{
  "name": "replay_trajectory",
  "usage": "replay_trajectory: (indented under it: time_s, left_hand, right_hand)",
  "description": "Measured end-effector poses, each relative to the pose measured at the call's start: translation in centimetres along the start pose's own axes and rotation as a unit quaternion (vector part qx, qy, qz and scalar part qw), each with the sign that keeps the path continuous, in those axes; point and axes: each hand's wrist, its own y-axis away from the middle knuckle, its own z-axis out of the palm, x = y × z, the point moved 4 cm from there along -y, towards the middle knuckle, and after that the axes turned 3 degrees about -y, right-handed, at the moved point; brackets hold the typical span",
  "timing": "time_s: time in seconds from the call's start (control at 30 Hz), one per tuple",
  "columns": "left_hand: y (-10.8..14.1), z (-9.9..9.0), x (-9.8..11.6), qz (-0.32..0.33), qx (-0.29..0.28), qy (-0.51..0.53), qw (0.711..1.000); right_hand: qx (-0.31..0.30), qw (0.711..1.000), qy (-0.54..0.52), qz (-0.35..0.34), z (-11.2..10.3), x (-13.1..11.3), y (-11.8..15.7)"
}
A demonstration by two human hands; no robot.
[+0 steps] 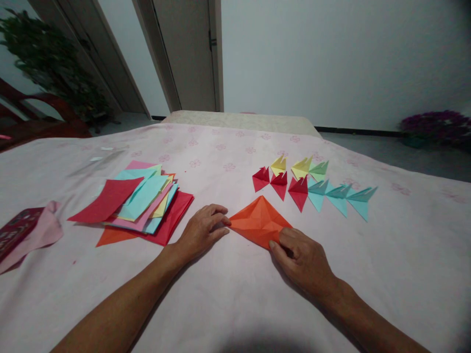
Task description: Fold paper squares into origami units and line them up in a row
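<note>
An orange sheet of paper [259,221] with crease lines lies in a diamond shape on the pink-white tablecloth [221,294]. At its left corner, my left hand [206,229] touches it with the fingertips, the fingers close together. My right hand [303,257] pinches the lower right edge between thumb and curled fingers. Beyond the sheet, to the right, several folded paper pieces stand in two rows: red [298,192], light blue [337,196], yellow [301,167] and green [319,169]. A loose stack of coloured paper [147,193] lies left of my left hand.
At the far left edge lie a dark red packet [18,228] and a pink cloth-like piece [46,233]. Small clear scraps [96,159] rest behind the stack. A wooden chair [51,117] and a plant [40,54] stand beyond the table, with purple flowers [439,126] at right.
</note>
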Motion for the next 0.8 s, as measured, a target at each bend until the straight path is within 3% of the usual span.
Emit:
replay_trajectory:
  time_s: [0.33,0.63,0.73,0.8]
  left_hand:
    - [-0.5,0.2,0.3,-0.011,0.024,-0.020,0.999]
    - [-0.2,0.7,1.9,-0.001,0.072,-0.172,0.982]
    - [0.3,1.5,3.1,0.063,0.018,-0.207,0.976]
    - [0.7,1.9,3.8,0.082,-0.019,-0.215,0.973]
  right_hand:
    - [-0.050,0.993,0.058,0.095,0.7,1.1,-0.3]
    - [-0.083,0.984,0.100,0.120,0.3,1.0,-0.4]
    - [-0.030,0.989,0.113,0.092,-0.1,1.0,-0.3]
    - [-0.004,0.992,0.124,0.030,-0.3,0.6,-0.2]
